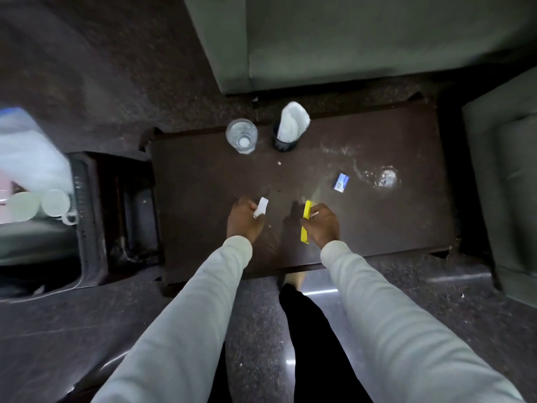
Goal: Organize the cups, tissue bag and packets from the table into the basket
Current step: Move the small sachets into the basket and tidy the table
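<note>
Over the dark brown table [377, 228], my left hand [245, 221] grips a small white packet [261, 206]. My right hand [321, 225] holds a long yellow packet [305, 221] upright. A small blue packet [340, 182] lies on the table to the right. At the table's far edge stand a clear glass cup [241, 135] and a dark holder with white tissue [290, 126]. At the far left, blurred, is a dark basket [87, 216] with two white cups [55, 202] and a pale bag [29, 158] inside it.
Grey sofa seats [348, 39] stand behind the table and at the right [505, 184]. A dark low stand [133, 210] sits between basket and table. A shiny light glare [386, 177] marks the tabletop. My dark trouser leg [305, 330] is below.
</note>
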